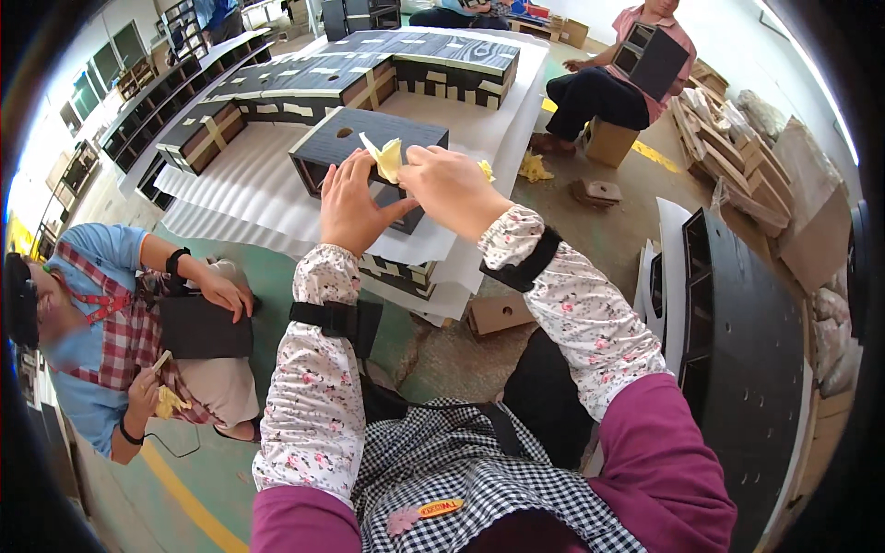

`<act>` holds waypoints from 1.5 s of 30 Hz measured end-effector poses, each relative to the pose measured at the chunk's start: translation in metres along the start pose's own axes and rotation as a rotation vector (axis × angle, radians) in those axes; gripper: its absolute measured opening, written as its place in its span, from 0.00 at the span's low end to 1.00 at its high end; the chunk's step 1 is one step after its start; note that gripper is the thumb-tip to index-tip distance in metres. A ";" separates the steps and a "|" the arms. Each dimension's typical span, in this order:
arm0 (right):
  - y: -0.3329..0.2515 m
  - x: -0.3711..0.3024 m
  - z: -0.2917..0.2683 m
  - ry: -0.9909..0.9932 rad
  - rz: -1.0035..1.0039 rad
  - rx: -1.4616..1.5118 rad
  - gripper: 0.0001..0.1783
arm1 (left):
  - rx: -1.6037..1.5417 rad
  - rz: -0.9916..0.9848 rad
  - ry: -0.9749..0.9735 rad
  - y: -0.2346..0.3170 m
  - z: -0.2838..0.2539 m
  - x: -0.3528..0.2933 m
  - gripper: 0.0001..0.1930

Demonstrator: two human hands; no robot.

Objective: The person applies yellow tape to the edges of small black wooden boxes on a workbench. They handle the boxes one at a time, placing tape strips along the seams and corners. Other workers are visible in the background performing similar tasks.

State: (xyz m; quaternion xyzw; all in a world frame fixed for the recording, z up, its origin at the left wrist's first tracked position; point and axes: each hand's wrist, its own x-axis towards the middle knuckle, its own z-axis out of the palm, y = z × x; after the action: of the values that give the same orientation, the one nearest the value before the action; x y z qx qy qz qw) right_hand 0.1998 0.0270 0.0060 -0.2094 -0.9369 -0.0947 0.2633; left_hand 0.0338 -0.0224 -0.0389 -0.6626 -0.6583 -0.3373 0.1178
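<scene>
A dark wood-grain box (369, 131) with a round hole in its top and an open near side rests on the white foam-covered stack in front of me. My left hand (353, 205) lies against its near edge, fingers stretched up and thumb apart. Beside it, my right hand (449, 184) is closed, with a crumpled yellow cloth (385, 157) poking out at its fingertips over the box top. The right fingers partly hide that cloth. A second bit of yellow (486, 170) shows behind the right hand; I cannot tell whether it belongs to the same cloth.
Long dark panels with tape strips (369, 69) lie behind on white foam sheet (221, 210). At left a seated co-worker (111, 332) holds a dark panel (206, 326); another person (636, 64) sits at back right. A tall dark cabinet piece (737, 369) stands at right, near scrap wood (737, 157).
</scene>
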 end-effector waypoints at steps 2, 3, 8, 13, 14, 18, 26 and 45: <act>0.000 -0.006 -0.008 0.001 0.009 0.046 0.04 | -0.032 -0.005 0.006 0.004 -0.004 0.002 0.40; -0.001 -0.010 -0.012 0.002 0.008 0.067 0.03 | -0.047 -0.010 0.014 0.006 -0.005 0.002 0.39; -0.004 -0.069 -0.005 -0.077 0.125 0.171 0.06 | -0.078 0.008 0.029 0.000 0.000 0.000 0.39; 0.007 -0.144 0.026 -0.132 0.716 0.888 0.13 | -0.070 0.039 0.015 0.004 -0.003 -0.002 0.42; 0.009 -0.152 0.029 -0.099 0.927 1.140 0.15 | -0.070 0.049 0.019 0.005 -0.002 -0.003 0.42; 0.021 -0.151 0.023 0.241 1.074 1.759 0.15 | -0.613 -0.139 0.040 0.005 -0.001 -0.004 0.39; 0.025 -0.149 0.038 0.278 1.065 2.026 0.14 | -1.773 -0.921 0.221 -0.040 0.024 0.028 0.20; 0.027 -0.154 0.031 0.314 1.065 2.054 0.14 | -0.497 -0.383 -0.916 -0.076 -0.023 0.168 0.23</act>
State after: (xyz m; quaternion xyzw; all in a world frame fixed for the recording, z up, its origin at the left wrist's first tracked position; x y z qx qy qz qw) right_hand 0.3168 0.0076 -0.1006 -0.2505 -0.3240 0.8054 0.4285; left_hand -0.0609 0.1052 0.0575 -0.6179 -0.6514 -0.1752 -0.4039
